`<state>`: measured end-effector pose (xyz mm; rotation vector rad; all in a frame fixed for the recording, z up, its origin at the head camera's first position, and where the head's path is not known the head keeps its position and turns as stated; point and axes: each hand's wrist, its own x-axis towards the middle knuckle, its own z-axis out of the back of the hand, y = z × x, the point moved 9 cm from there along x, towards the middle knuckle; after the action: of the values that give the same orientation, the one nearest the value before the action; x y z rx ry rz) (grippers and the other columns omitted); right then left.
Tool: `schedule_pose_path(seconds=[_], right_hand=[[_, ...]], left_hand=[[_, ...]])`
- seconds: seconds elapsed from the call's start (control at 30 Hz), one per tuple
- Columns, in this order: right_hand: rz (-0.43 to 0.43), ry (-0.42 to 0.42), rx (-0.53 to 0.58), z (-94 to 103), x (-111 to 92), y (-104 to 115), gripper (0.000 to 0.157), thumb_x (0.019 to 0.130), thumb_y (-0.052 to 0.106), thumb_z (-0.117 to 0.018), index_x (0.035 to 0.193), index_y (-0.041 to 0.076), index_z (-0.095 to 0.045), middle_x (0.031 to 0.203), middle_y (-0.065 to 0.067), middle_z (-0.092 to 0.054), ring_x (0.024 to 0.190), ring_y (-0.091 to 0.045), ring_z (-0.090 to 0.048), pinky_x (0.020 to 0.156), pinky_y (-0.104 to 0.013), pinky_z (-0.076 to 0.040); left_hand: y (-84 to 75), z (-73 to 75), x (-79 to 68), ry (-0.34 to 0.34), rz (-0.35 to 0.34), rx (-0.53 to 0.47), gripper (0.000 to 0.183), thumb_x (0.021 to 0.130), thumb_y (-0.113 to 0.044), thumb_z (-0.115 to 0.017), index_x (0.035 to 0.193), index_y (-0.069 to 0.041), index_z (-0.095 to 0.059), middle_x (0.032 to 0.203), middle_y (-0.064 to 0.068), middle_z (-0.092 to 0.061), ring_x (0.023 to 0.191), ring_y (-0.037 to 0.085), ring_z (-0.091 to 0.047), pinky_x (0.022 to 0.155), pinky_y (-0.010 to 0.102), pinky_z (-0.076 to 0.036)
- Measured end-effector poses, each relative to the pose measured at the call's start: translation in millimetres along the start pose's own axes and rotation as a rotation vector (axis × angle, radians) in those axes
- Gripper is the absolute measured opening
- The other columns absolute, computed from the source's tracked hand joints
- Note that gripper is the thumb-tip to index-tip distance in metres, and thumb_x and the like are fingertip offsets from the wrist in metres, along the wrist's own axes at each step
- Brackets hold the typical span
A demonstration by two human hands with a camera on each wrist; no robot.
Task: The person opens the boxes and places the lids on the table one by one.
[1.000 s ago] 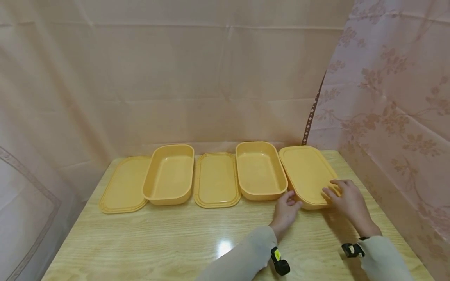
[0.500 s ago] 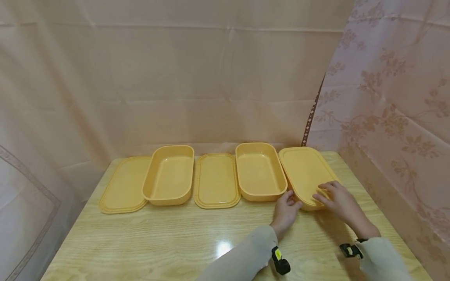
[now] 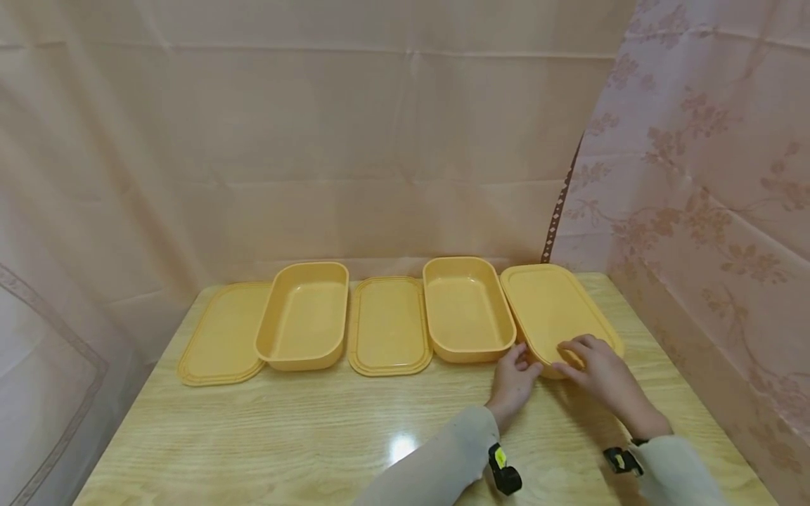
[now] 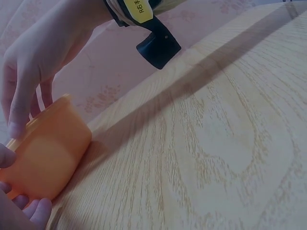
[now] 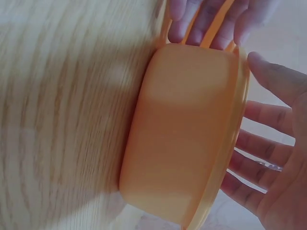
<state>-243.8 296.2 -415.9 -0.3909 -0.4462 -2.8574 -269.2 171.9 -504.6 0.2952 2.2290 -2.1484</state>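
At the right of the row in the head view stands a yellow plastic food container (image 5: pixel 177 134) with its yellow lid (image 3: pixel 550 309) lying on top. My left hand (image 3: pixel 514 385) holds the container's near left corner, fingers along the side wall and thumb by the lid's rim. Over the near end of the lid is my right hand (image 3: pixel 601 376); its fingers touch the lid and its thumb points toward the left thumb. In the right wrist view the right fingers (image 5: pixel 268 146) lie spread and fairly straight over the lid. Whether the lid is fully seated I cannot tell.
Left of the lidded container stand an uncovered yellow container (image 3: pixel 470 309), a flat lid (image 3: pixel 390 327), another uncovered container (image 3: pixel 304 316) and another flat lid (image 3: pixel 224 334). They line the back of the wooden table (image 3: pixel 285 443). Beige cloth (image 3: pixel 316 140) hangs behind, floral cloth (image 3: pixel 715 211) at right.
My right hand has slid left and toward me along the lid, from its right side to the near end. My left hand stays at the corner.
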Motion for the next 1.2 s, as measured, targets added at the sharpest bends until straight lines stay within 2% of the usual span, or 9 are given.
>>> schedule_pose_path(seconds=[0.23, 0.37, 0.53, 0.73, 1.2], right_hand=[[0.008, 0.016, -0.035, -2.5, -2, 6, 0.036, 0.078, 0.022, -0.08, 0.105, -0.001, -0.07, 0.101, -0.016, -0.063, 0.091, -0.034, -0.058, 0.078, -0.052, -0.05], [0.037, 0.007, -0.068, -5.1, -3, 7, 0.037, 0.078, 0.023, -0.081, 0.106, 0.0, -0.071, 0.101, -0.016, -0.064, 0.091, -0.034, -0.058, 0.076, -0.051, -0.051], [0.113, -0.065, -0.116, -3.9, -5, 13, 0.037, 0.075, 0.021, -0.082, 0.104, 0.0, -0.072, 0.098, -0.015, -0.064, 0.087, -0.033, -0.059, 0.071, -0.048, -0.052], [0.172, -0.16, -0.137, -0.9, -10, 23, 0.034, 0.071, 0.018, -0.085, 0.098, 0.0, -0.075, 0.092, -0.012, -0.065, 0.083, -0.03, -0.059, 0.067, -0.044, -0.053], [0.247, -0.243, -0.187, 3.8, -14, 31, 0.028, 0.065, 0.015, -0.087, 0.088, 0.004, -0.076, 0.088, -0.008, -0.068, 0.079, -0.025, -0.061, 0.058, -0.04, -0.054]], left_hand=[[-1.7, -0.5, 0.2, 0.003, -0.017, 0.002, 0.043, 0.086, -0.009, -0.07, 0.128, -0.002, -0.061, 0.111, 0.005, -0.067, 0.102, 0.018, -0.063, 0.087, 0.029, -0.054], [-0.4, -0.1, 0.9, 0.007, -0.012, -0.005, 0.043, 0.087, -0.009, -0.07, 0.128, -0.002, -0.06, 0.112, 0.006, -0.067, 0.101, 0.018, -0.063, 0.088, 0.03, -0.054], [2.2, -1.3, 0.8, 0.025, 0.004, -0.011, 0.046, 0.089, -0.011, -0.069, 0.132, -0.002, -0.058, 0.122, 0.009, -0.064, 0.107, 0.022, -0.062, 0.092, 0.035, -0.054], [3.0, 0.3, 0.4, 0.008, -0.001, -0.021, 0.044, 0.088, -0.011, -0.07, 0.13, -0.003, -0.059, 0.119, 0.009, -0.065, 0.106, 0.022, -0.063, 0.091, 0.035, -0.054], [0.0, 0.8, 1.0, -0.002, -0.017, -0.01, 0.042, 0.088, -0.01, -0.07, 0.128, -0.003, -0.061, 0.117, 0.009, -0.067, 0.102, 0.02, -0.064, 0.088, 0.032, -0.055]])
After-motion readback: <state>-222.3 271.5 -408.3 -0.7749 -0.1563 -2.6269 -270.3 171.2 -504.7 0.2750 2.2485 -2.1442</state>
